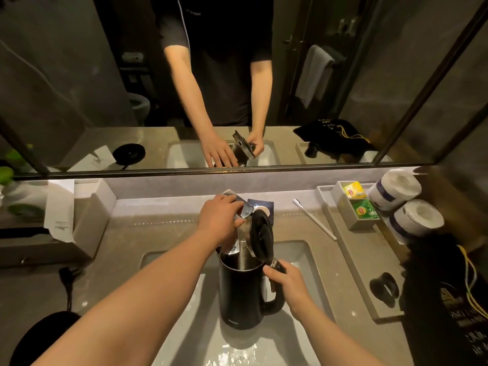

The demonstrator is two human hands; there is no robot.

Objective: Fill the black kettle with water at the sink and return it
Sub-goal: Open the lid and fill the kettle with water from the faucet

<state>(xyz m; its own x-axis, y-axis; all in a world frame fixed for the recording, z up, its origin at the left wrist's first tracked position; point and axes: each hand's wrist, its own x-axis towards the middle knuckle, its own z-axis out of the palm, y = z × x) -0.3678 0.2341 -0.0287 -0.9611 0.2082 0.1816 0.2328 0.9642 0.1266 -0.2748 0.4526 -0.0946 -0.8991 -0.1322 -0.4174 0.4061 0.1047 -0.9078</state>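
Here the black kettle point(241, 294), lid raised, is held upright over the sink point(298, 253) by the right grip point(286, 282), closed on its handle; the left grip point(221, 219) is closed on the faucet point(244, 210).

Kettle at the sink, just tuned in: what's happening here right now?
A person holds the black kettle upright over the sink, right hand gripping its handle. The lid stands flipped open. The left hand is on the chrome faucet above the kettle's mouth. Whether water is running into the kettle I cannot tell. The kettle base waits on the counter, lower left.
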